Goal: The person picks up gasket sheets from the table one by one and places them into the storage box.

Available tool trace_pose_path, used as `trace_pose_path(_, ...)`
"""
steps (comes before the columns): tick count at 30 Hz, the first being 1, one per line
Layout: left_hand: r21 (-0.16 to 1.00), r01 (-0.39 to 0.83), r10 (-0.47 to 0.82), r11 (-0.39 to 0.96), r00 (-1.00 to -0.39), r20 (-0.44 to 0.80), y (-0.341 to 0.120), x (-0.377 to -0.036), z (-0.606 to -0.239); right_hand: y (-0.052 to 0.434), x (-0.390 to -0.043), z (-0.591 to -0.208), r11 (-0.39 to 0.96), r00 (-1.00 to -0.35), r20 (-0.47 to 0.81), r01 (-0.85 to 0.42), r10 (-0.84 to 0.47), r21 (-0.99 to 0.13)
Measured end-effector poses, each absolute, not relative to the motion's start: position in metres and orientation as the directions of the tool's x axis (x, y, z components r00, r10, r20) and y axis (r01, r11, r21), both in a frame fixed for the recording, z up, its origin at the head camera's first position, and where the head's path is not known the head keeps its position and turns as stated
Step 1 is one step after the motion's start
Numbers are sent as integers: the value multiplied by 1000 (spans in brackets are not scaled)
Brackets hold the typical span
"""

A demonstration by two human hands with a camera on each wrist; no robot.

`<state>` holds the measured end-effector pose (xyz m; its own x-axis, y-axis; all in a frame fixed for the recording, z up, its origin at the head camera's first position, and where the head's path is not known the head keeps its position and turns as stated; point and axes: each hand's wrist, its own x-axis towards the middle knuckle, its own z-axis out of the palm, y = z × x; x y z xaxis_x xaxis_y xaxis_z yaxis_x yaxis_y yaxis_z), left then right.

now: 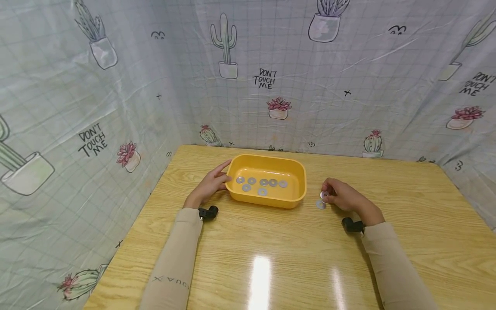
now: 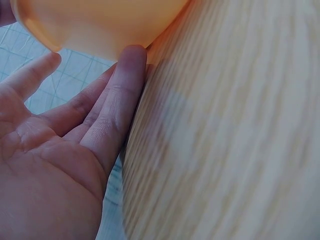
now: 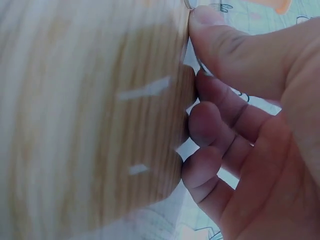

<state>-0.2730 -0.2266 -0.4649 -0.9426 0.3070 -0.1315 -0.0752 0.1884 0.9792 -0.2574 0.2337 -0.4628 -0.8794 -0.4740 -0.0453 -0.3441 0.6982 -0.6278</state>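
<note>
A yellow plastic tray (image 1: pixel 267 202) stands on the table with several flat metal washers (image 1: pixel 262 192) lying on its floor. At its left end my left hand (image 1: pixel 211 185) holds it, the thumb over the rim. In the left wrist view, fingers of the left hand (image 2: pixel 75 140) touch the tray's outer wall (image 2: pixel 100 25) low down near the table. To the right of the tray, my right hand (image 1: pixel 342 196) pinches a washer (image 1: pixel 324 195) between thumb and fingers. Another washer (image 1: pixel 320 204) lies on the table just below it. The right wrist view shows the right hand's curled fingertips (image 3: pixel 205 122) at the tabletop.
The wooden table (image 1: pixel 302 254) has glare near its front. Behind it and on the left hangs a cactus-print curtain (image 1: pixel 248 99). Small black cameras (image 1: pixel 209 212) sit on both wrists.
</note>
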Motion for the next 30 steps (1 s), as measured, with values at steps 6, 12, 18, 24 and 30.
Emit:
trace_pose_path(6, 980, -78, 302, 184, -944, -132, -228, -273, -467, 235, -255, -462, 727, -901, -75, -293, -427, -621)
trace_pose_path(12, 980, -92, 291, 176, -946, -141, -227, -273, -467, 240, -258, -463, 757, -923, -59, -275, -381, -593)
trace_pose_path(18, 980, -83, 306, 179, -943, -135, -227, -274, -466, 243, -260, -462, 749, -933, -52, -252, -356, -612)
trace_pose_path(24, 980, -93, 300, 175, -943, -143, -227, -275, -467, 245, -259, -462, 716, -927, -26, -271, -375, -644)
trace_pose_path(30, 979, -100, 293, 176, -944, -149, -228, -275, -467, 247, -260, -466, 707, -930, -22, -262, -366, -657)
